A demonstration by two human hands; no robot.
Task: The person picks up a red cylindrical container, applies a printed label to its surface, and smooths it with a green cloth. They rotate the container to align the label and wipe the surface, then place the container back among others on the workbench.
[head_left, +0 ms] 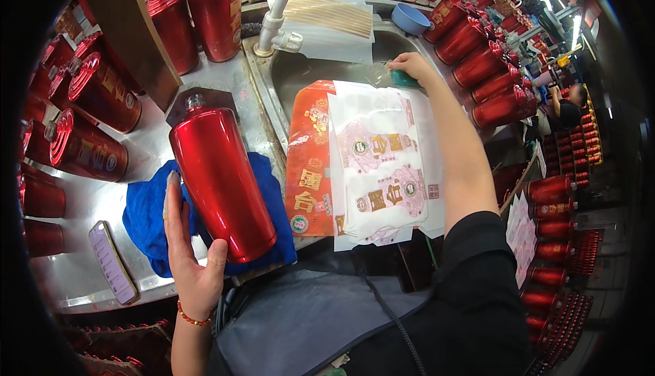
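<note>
A glossy plain red bottle point(218, 178) lies on a bunched blue cloth point(147, 205), its neck pointing away from me. My left hand point(194, 260) is open beside it, fingers stretched along its left side and thumb by its base. Over the sink point(300, 69), my right hand point(413, 68) is closed on a small green block point(404, 80); whether it is a sponge or a scraper I cannot tell. White printed decal sheets point(385, 164) with gold and pink designs lie in front of the sink, partly over an orange printed sheet point(307, 164).
A white pipe point(274, 21) rises at the sink's left edge. Behind the basin are a striped sheet point(334, 18) and a blue bowl point(410, 18). Decorated red bottles point(106, 96) crowd the left, near a phone point(112, 261). More bottles point(503, 103) line the right; another person point(568, 107) is far right.
</note>
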